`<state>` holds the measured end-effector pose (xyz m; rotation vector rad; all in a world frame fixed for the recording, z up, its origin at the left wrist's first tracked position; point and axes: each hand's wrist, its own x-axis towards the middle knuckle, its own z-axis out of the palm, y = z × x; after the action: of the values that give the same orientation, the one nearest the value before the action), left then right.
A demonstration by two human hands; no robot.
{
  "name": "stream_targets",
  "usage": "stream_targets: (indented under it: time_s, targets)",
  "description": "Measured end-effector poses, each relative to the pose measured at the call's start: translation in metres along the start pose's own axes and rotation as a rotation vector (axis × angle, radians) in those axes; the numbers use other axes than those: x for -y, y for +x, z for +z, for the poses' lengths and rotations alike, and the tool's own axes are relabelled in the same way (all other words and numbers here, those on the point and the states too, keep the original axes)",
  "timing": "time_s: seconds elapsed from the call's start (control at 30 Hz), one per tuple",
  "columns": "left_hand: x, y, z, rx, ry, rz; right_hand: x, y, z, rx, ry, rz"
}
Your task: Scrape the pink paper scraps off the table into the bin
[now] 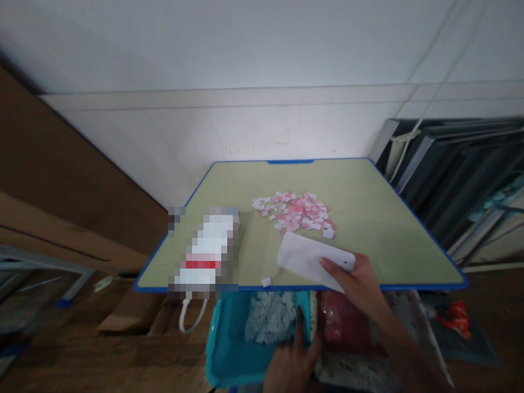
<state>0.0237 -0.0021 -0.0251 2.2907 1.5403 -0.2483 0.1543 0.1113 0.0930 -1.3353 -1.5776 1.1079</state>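
My right hand grips a white flat piece with rounded corners and a small dark hole, its thumb on top. The piece is held low over the near part of the green-topped table. Just beyond it lies a loose pile of small pink and white pieces. One small white piece rests alone near the front edge. Below that edge, my left hand is at the right side of a teal basin, with its index finger stretched out and nothing visible in it. Pale grey bits lie in the basin.
A blurred-out white and red object stands on the table's left, a white loop hanging below. Under the table, right of the basin, is a shiny red bag. Dark panels lean at right; brown boards stand at left.
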Motion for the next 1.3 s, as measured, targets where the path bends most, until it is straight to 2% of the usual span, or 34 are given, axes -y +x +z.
stream_targets:
  time_s: [0.13, 0.3, 0.43, 0.53, 0.6, 0.73, 0.8, 0.9, 1.03, 1.13, 1.2, 1.3]
  targets:
    - [-0.001, 0.001, -0.002, 0.014, 0.005, 0.006, -0.003, -0.009, -0.004, -0.036, -0.096, -0.022]
    - [-0.001, 0.0, -0.005, 0.044, 0.002, 0.005, -0.007, -0.021, 0.0, -0.268, -0.148, -0.032]
    - [0.001, -0.001, -0.001, 0.038, 0.009, -0.002, -0.003, -0.024, 0.016, -0.261, -0.151, -0.075]
    - [0.001, 0.0, 0.002, 0.027, 0.008, 0.004, -0.003, -0.025, 0.021, -0.286, -0.156, -0.047]
    - [0.001, 0.001, 0.001, 0.024, 0.005, -0.002, -0.008, -0.026, 0.015, -0.382, -0.193, -0.005]
    - [-0.001, 0.002, -0.006, 0.069, -0.007, -0.024, -0.023, -0.031, -0.007, -0.669, -0.259, 0.031]
    - [-0.002, 0.001, -0.008, 0.084, -0.007, -0.028, -0.025, -0.034, -0.01, -0.728, -0.254, 0.052]
    - [-0.001, 0.001, -0.006, 0.078, -0.013, -0.015, -0.017, -0.034, 0.004, -0.61, -0.181, 0.065]
    - [0.0, 0.003, 0.001, 0.032, -0.017, 0.004, -0.004, -0.031, 0.032, -0.266, -0.031, 0.023]
    - [0.0, 0.004, 0.003, 0.051, 0.0, -0.001, 0.001, -0.031, 0.038, -0.064, 0.02, 0.026]
    - [0.0, 0.005, 0.002, 0.064, 0.005, -0.002, 0.002, -0.031, 0.033, -0.021, 0.041, 0.046]
    - [0.0, 0.004, 0.001, 0.047, 0.007, -0.003, 0.005, -0.025, 0.02, -0.116, 0.012, 0.033]
